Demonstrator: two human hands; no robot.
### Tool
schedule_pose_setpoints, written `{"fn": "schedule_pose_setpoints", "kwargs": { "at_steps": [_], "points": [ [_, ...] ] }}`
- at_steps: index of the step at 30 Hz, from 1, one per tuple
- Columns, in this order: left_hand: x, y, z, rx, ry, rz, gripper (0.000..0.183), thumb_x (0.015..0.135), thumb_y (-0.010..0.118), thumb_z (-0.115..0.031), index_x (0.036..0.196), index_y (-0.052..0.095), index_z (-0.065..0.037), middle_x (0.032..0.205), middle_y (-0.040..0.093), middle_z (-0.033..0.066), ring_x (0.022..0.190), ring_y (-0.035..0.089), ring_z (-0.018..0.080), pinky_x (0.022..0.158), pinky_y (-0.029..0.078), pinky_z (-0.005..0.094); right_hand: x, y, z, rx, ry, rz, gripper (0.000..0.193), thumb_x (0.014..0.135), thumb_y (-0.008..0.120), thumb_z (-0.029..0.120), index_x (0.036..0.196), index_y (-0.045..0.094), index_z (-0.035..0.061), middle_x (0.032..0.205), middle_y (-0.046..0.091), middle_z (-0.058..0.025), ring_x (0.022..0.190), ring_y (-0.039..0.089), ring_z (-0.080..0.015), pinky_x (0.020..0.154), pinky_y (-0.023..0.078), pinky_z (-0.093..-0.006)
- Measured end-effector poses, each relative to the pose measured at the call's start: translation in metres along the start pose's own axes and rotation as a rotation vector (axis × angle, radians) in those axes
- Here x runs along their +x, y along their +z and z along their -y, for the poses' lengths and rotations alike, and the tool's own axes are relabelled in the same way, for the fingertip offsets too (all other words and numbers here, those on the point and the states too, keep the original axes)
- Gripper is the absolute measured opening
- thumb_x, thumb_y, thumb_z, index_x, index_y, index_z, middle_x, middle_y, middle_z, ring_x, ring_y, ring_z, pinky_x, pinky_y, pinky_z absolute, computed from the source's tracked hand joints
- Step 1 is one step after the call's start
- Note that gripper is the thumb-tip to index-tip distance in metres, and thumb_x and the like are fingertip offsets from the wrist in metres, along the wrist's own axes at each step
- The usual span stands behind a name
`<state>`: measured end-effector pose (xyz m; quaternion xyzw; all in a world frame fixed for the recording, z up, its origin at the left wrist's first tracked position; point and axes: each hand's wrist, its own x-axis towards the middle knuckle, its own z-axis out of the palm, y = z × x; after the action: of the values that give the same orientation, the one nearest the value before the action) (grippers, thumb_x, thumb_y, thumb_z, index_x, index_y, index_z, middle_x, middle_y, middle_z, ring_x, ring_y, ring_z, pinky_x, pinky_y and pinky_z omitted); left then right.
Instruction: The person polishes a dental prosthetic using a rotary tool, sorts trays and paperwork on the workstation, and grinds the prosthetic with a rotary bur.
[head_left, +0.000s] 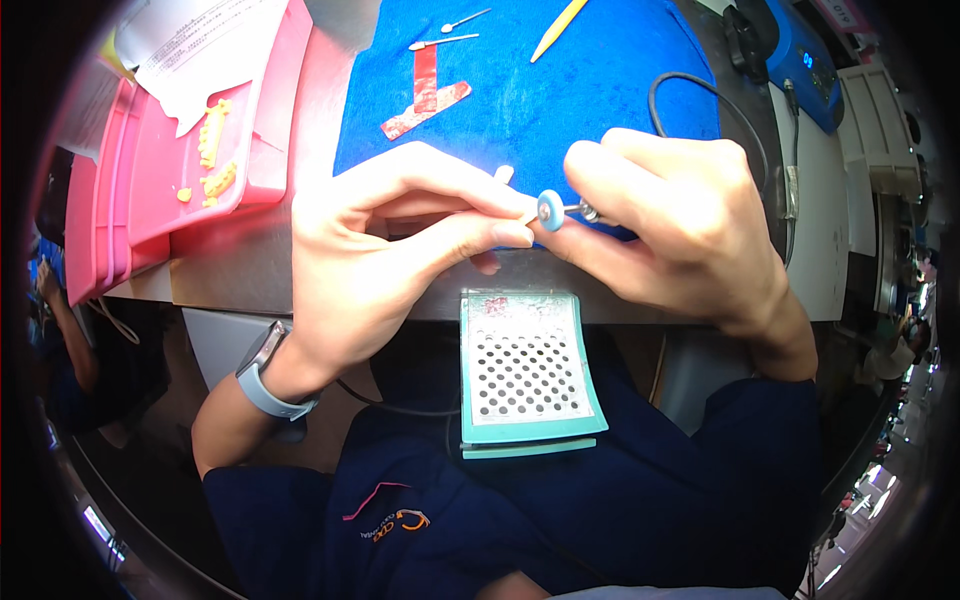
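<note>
Left hand (355,245): thumb and forefinger come together at the tips, palm half curled; whether a small piece sits in that pinch I cannot tell, the fingertips hide it.
Right hand (685,195): closed around the slim metal handpiece (591,212), its nose toward my left fingertips.
Wheel (551,210): blue, on the handpiece's end, just beside the left thumb and forefinger, over the cloth's (610,85) near edge; I cannot tell whether it turns or touches skin.
Steadiness: my hands meet close together, so I'd brace one against the other and let only small wrist movements guide the wheel.
Pressure: a light touch seems best; a hard push could make the wheel grab.
Fingertips: they sit very near the rim, so I'd draw them back while gripping firmly.
Holed tray (530,432): it lies below and nearer me; working above it would probably suit dust or a dropped bit.
Cord (660,90): it loops behind my right hand, so I'd leave it slack.
</note>
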<state>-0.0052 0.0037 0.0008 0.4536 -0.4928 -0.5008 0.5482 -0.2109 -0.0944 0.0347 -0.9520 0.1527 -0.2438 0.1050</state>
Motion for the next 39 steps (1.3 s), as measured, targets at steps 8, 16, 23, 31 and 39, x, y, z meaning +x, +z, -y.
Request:
{"fn": "schedule_pose_setpoints", "kwargs": {
  "at_steps": [8, 16, 23, 31, 39],
  "points": [
    [0.0, 0.0, 0.0, -0.026, -0.025, -0.011, 0.013, 0.086, 0.069, 0.01, 0.096, 0.066, 0.002, 0.093, 0.075, 0.015, 0.072, 0.073, 0.0178, 0.057, 0.052, 0.0214, 0.0, 0.002, 0.0, -0.006, -0.009, 0.031, 0.021, 0.073, 0.082, 0.011, 0.081, 0.063, 0.0046, 0.061, 0.049, -0.0043, 0.049, 0.054, -0.0211, 0.044, 0.041, -0.0338],
    [0.001, 0.0, 0.0, -0.024, -0.012, 0.008, 0.013, 0.087, 0.068, 0.01, 0.097, 0.067, 0.002, 0.095, 0.075, 0.0155, 0.073, 0.073, 0.0182, 0.057, 0.052, 0.0215, -0.001, -0.001, 0.001, -0.017, -0.002, 0.049, 0.021, 0.074, 0.082, 0.012, 0.081, 0.064, 0.0042, 0.061, 0.052, -0.0046, 0.05, 0.054, -0.0212, 0.045, 0.041, -0.0329],
    [0.0, -0.003, 0.007, -0.063, 0.058, -0.013, 0.014, 0.089, 0.068, 0.009, 0.1, 0.067, 0.002, 0.097, 0.075, 0.0152, 0.074, 0.074, 0.018, 0.057, 0.053, 0.0226, 0.004, 0.0, -0.009, 0.01, 0.007, 0.007, 0.024, 0.078, 0.084, 0.015, 0.078, 0.062, 0.0036, 0.06, 0.052, -0.0057, 0.048, 0.051, -0.0202, 0.044, 0.038, -0.0322],
    [0.001, -0.004, 0.009, 0.048, 0.076, -0.003, 0.019, 0.091, 0.069, 0.006, 0.11, 0.067, 0.002, 0.1, 0.075, 0.0138, 0.079, 0.074, 0.0182, 0.06, 0.054, 0.0227, 0.006, 0.0, -0.006, 0.054, 0.014, -0.047, 0.029, 0.078, 0.085, 0.016, 0.071, 0.06, 0.0035, 0.057, 0.047, -0.0068, 0.046, 0.047, -0.0201, 0.044, 0.036, -0.0323],
    [0.0, -0.006, 0.008, 0.073, 0.095, 0.02, 0.017, 0.09, 0.069, 0.009, 0.105, 0.066, 0.003, 0.103, 0.075, 0.016, 0.082, 0.075, 0.0205, 0.06, 0.055, 0.0228, 0.005, -0.002, -0.005, 0.067, 0.012, -0.046, 0.025, 0.077, 0.084, 0.012, 0.072, 0.061, 0.0027, 0.058, 0.049, -0.0073, 0.047, 0.049, -0.0208, 0.045, 0.037, -0.0322]
  ]
}}
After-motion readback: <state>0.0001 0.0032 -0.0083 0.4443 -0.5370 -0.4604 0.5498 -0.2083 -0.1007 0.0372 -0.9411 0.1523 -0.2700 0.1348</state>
